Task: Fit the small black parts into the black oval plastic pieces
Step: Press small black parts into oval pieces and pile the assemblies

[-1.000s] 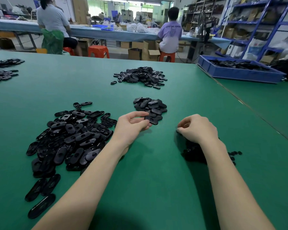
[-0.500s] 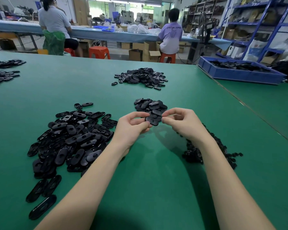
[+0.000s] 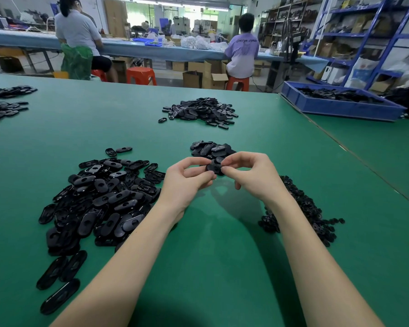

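My left hand (image 3: 187, 182) pinches one black oval piece (image 3: 213, 168) between thumb and fingers, held just above the table. My right hand (image 3: 250, 175) meets it from the right, its thumb and forefinger pinching at the same piece; whether a small part sits under those fingertips is hidden. A large heap of black oval pieces (image 3: 104, 199) lies to the left of my left arm. A heap of small black parts (image 3: 302, 208) lies behind my right forearm. A small pile of ovals (image 3: 210, 148) sits just beyond my hands.
The green table (image 3: 222, 256) carries another pile of black pieces (image 3: 201, 110) farther back and two more piles at the far left (image 3: 5, 102). A blue bin (image 3: 340, 107) with black parts stands at the back right. Two people sit at a far bench.
My right hand left the heap of small parts, travelled left and closed in on the oval piece in my left hand. My left hand stayed nearly in place.
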Motion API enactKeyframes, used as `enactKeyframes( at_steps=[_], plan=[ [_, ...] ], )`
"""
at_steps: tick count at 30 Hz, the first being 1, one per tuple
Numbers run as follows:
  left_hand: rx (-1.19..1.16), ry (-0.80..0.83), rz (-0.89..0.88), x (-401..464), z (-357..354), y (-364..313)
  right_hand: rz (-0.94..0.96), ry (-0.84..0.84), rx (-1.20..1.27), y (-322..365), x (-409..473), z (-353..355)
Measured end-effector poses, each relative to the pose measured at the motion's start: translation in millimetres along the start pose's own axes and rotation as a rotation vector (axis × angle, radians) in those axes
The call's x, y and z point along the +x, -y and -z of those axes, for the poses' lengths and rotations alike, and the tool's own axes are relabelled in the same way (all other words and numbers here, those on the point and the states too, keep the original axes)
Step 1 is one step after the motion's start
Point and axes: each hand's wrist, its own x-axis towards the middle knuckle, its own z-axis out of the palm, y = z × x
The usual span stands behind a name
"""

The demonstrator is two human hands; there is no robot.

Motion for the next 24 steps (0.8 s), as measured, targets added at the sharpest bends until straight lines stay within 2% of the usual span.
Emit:
enactKeyframes(
  at_steps=[6, 17, 24],
  plan=[
    [0.045, 0.001, -0.037, -1.0, 0.1, -1.5, -0.032, -0.031, 0.055, 0.9, 0.6, -0.8],
    [0.111, 0.008, -0.102, -3.1, -1.0, -1.7, -0.173, 0.010, 0.179, 4.4, 0.2, -1.9],
    [0.159, 0.021, -0.133, -2.9, -0.4, -1.3, -0.172, -0.003, 0.150, 2.4, 1.1, -2.1]
  ],
)
